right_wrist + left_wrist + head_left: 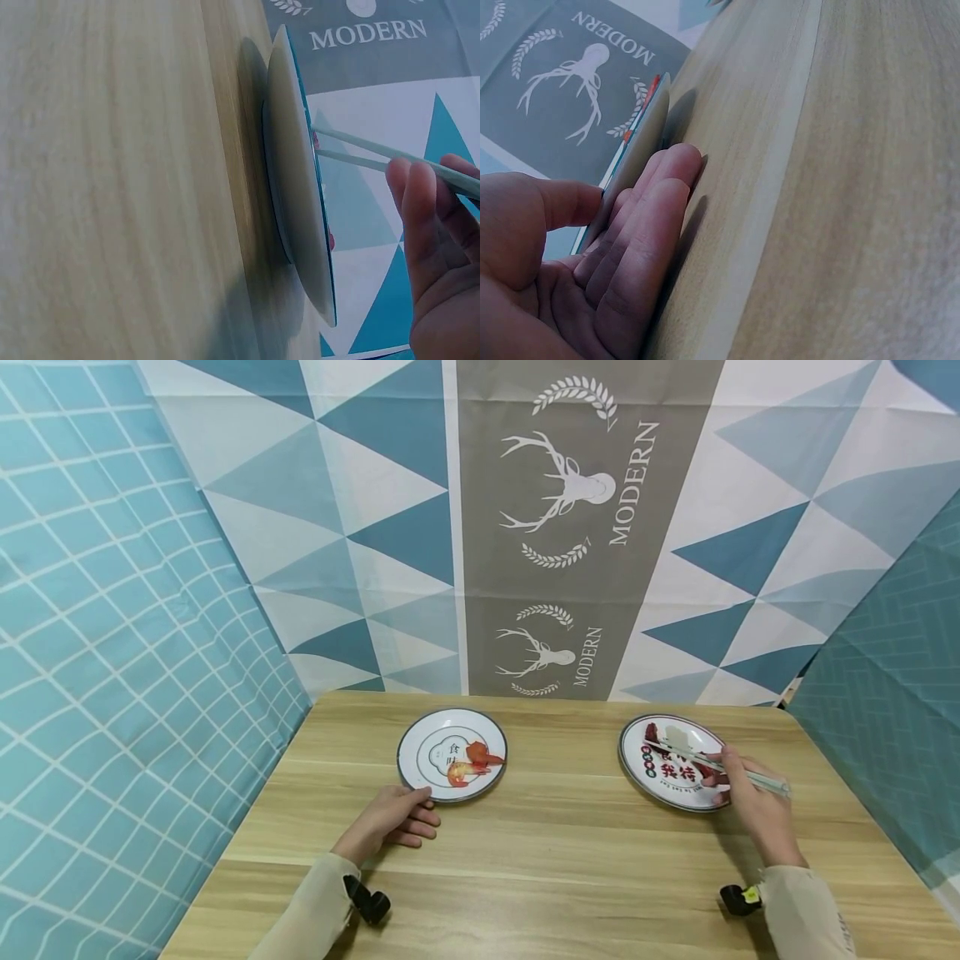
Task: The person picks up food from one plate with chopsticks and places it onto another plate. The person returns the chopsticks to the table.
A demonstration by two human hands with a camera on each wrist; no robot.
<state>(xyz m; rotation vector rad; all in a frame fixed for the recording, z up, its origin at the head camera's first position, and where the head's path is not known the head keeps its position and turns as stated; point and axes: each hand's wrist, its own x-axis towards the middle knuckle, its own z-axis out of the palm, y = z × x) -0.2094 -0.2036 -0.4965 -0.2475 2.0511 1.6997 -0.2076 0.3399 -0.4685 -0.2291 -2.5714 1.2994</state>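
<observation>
Chopsticks (767,782) over right plate (633,762), left plate (420,756) apart

1. Left plate (430,724): white, dark-rimmed, characters inside a flower-shaped outline; it sits face up, the left hand (401,820) gripping its near rim.
2. Shrimp-like pieces (459,773): two, orange-red, near that plate's right edge.
3. Right plate (643,783): white, dark-rimmed, printed with characters, face up, well apart from the first; dark red and whitish pieces on it.
4. Chopsticks (375,150): pale green, held slanting in the right hand (753,806), tips at a dark red piece (651,732).
</observation>
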